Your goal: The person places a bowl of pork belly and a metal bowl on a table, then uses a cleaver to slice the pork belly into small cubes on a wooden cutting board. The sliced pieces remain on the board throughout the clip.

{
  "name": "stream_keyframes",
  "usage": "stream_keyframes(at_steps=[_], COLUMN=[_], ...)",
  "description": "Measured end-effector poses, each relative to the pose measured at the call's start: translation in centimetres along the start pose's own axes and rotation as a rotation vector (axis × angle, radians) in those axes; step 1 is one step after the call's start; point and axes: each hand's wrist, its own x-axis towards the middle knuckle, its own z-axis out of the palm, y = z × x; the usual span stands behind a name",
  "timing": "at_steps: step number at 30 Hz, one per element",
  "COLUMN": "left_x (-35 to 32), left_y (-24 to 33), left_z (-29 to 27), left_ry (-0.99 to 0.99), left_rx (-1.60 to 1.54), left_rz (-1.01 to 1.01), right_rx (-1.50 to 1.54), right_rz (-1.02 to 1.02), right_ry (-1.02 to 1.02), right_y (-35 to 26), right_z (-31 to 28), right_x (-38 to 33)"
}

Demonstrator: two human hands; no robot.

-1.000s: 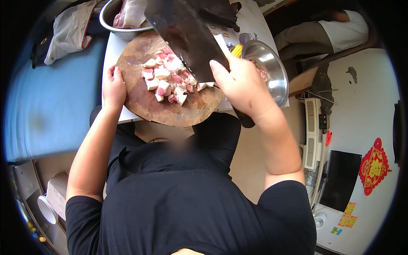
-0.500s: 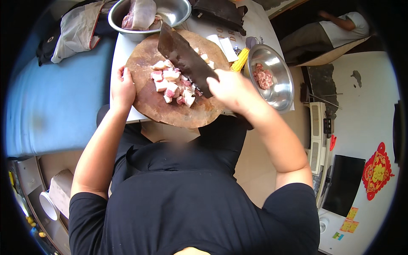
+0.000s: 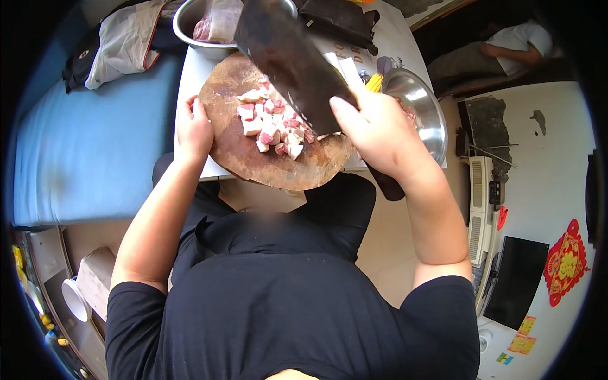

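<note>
My right hand (image 3: 386, 133) is closed round the handle of a broad dark cleaver (image 3: 285, 69), raised over the chopping board with its blade slanting up and to the left. On the round wooden chopping board (image 3: 231, 101) lies a pile of diced pork (image 3: 272, 130), pink and white cubes heaped near the middle. The blade hides the board's right far side. With its fingers against the left rim, my left hand (image 3: 195, 132) grips the board.
A metal bowl (image 3: 182, 33) with a large piece of meat stands behind the board. Another metal bowl (image 3: 427, 104), holding minced meat, is at the right beside yellow corn (image 3: 375, 82). A black bag (image 3: 339, 22) lies at the back; a person (image 3: 516, 47) rests at far right.
The cleaver has come up off the board and nearer to me, moving with my right hand to the right. My left hand stays at the board's rim. The view has shifted slightly.
</note>
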Motion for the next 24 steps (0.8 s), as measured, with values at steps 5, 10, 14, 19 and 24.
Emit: stream_keyframes(at_steps=[5,10,14,19,24], left_x=[-0.7,-0.4,-0.9,-0.6,-0.1], left_y=[1.7,1.1,1.6,1.2,0.1], left_z=[0.9,0.0,0.4,0.4,0.4], left_ry=[-0.003,0.006,-0.019,-0.002,-0.006], left_rx=[-0.034,0.017,-0.070,-0.028,-0.003], left_rz=[-0.056,-0.031,-0.074,-0.012,-0.004], right_rx=[-0.179,-0.048,-0.082,-0.189,-0.002], right_rz=[0.183,0.138,0.217,0.155,0.216], right_ry=[-0.150,-0.140,-0.077,-0.177,-0.004], right_y=[2.1,0.6,1.2,2.5,1.8], right_z=[4.4,-0.5,2.0,0.3,0.9], right_x=[0.2,0.2,0.2,0.9,-0.8])
